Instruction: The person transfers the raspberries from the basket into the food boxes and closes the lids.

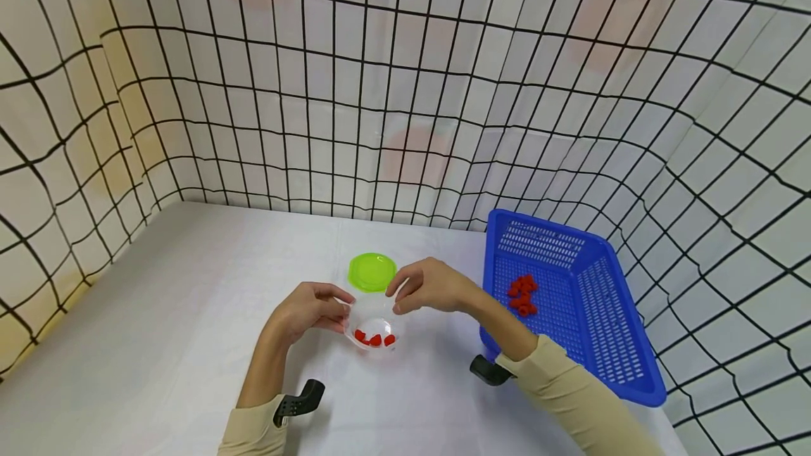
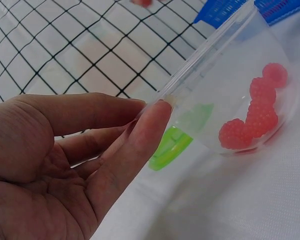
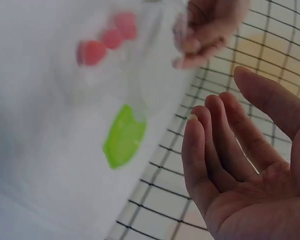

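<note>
A clear plastic container (image 1: 374,307) is tilted above the white table, its mouth facing away from me. My left hand (image 1: 312,312) pinches its rim between thumb and fingers at the left side. Several red raspberries (image 2: 262,117) lie inside along the low side of the container. At the opposite side of the rim is my right hand (image 1: 434,287), its fingers loosely bent. The right wrist view shows nothing between the right thumb and fingertips (image 3: 192,125). Just beyond the container a bright green lid (image 1: 372,272) lies on the table.
To the right stands a blue plastic basket (image 1: 624,301) with perforated sides, under and beside my right forearm. A small heap of raspberries (image 1: 522,295) lies in it. Black wire mesh (image 1: 380,104) borders the white table (image 1: 177,287) at the back and both sides.
</note>
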